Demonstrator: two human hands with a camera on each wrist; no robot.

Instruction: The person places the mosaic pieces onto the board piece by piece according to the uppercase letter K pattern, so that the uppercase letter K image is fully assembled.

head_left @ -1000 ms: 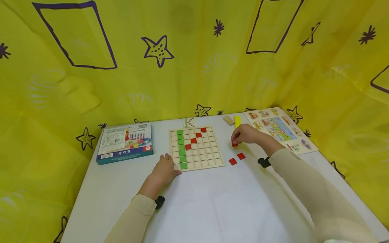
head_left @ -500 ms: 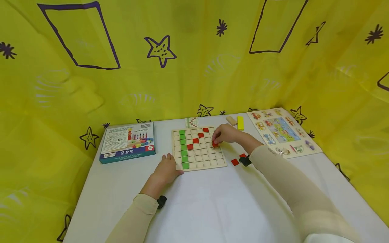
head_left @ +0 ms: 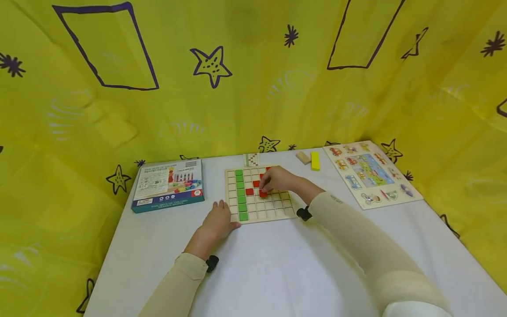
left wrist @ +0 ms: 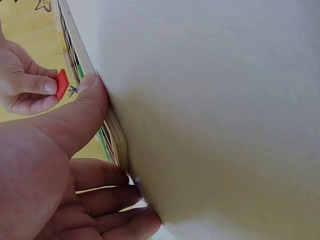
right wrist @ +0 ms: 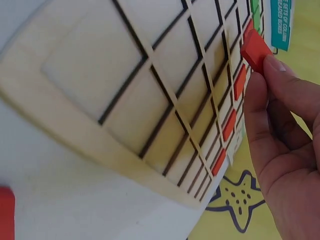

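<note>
My right hand (head_left: 277,178) pinches a red square tile (right wrist: 256,51) between thumb and fingertips. It holds the tile tilted over the middle of a wooden grid board (head_left: 274,214). A column of green tiles (head_left: 241,199) fills cells on the board's left side. Red tiles, among them one red tile (head_left: 249,192), form a slanting line toward the far edge, partly hidden by the right hand. My left hand (head_left: 215,220) rests at the board's near left corner, with its thumb against the front edge and its fingers along the left side.
A toy box (head_left: 168,186) lies left of the board. Behind the board is a small pattern card (head_left: 251,160). A yellow block (head_left: 314,161) and a wooden block (head_left: 303,157) lie at the back right, near a picture puzzle board (head_left: 372,174). The right wrist view shows another red tile (right wrist: 6,212) on the table.
My right hand has picked up a red tile from the table and carried it left to the middle of the board. The left hand has stayed at the board's corner.
</note>
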